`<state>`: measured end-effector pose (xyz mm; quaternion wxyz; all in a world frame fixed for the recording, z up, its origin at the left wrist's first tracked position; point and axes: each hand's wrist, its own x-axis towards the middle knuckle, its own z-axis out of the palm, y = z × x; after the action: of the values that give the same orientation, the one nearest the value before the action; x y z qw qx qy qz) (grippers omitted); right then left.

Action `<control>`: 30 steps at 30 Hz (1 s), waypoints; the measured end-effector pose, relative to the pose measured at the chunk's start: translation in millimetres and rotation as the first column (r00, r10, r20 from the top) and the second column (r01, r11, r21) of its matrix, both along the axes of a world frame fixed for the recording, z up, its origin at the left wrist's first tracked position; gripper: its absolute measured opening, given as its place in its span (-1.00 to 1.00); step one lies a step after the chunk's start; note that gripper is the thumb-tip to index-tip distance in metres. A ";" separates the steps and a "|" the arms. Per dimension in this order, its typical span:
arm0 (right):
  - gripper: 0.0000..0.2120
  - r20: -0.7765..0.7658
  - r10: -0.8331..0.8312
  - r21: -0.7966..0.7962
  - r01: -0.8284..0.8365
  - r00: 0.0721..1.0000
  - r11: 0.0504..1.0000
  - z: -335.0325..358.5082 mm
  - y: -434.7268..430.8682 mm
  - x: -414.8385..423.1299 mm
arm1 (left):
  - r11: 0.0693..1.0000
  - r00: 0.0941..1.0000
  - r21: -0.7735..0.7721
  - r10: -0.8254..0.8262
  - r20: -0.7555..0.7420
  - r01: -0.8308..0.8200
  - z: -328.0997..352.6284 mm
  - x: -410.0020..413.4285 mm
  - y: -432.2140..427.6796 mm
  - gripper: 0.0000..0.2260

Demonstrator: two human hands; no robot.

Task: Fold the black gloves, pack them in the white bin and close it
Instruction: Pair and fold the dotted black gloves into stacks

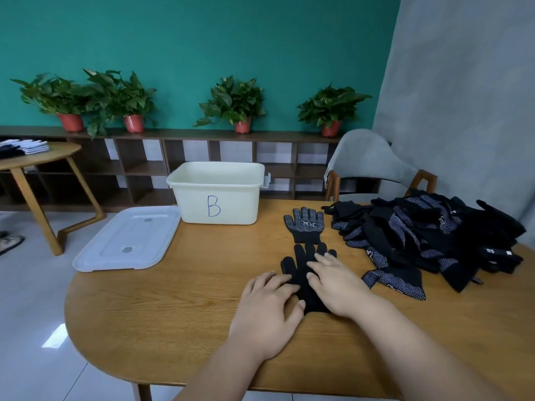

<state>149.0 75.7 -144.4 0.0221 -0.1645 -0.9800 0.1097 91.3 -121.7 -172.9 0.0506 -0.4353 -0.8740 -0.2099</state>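
Head: one bin [231,198], perhaps twenty gloves [419,227]

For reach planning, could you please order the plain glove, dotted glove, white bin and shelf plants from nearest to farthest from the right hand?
From the right hand:
1. plain glove, under it, touched
2. dotted glove, just ahead
3. white bin, farther back, leftward
4. shelf plants, at the back wall

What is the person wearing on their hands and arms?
Nothing that shows. The left hand and right hand are bare: no gloves, rings or watch visible. The left forearm and right forearm are bare too, with no sleeves in view.
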 end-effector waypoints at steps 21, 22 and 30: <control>-0.48 -0.393 -0.128 -0.035 0.124 0.911 0.992 -31.4 -16.1 20.0 | 0.994 0.998 -0.089 0.058 0.008 -0.058 0.3 1.0 2.7 -0.39; -0.47 -0.382 -0.161 -0.047 0.155 0.910 0.987 -30.7 -15.1 22.0 | 0.993 0.998 -0.100 0.061 0.010 -0.060 1.1 1.0 2.9 -0.37; -0.39 -0.233 -0.124 -0.064 0.112 0.965 0.992 -33.5 -10.7 24.2 | 0.982 0.993 -0.152 0.115 0.014 -0.111 0.0 1.9 4.3 -0.32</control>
<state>173.2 65.1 -177.9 0.1410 -0.2086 -0.9558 0.1518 93.2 -117.4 -172.9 0.0191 -0.3851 -0.9113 -0.1448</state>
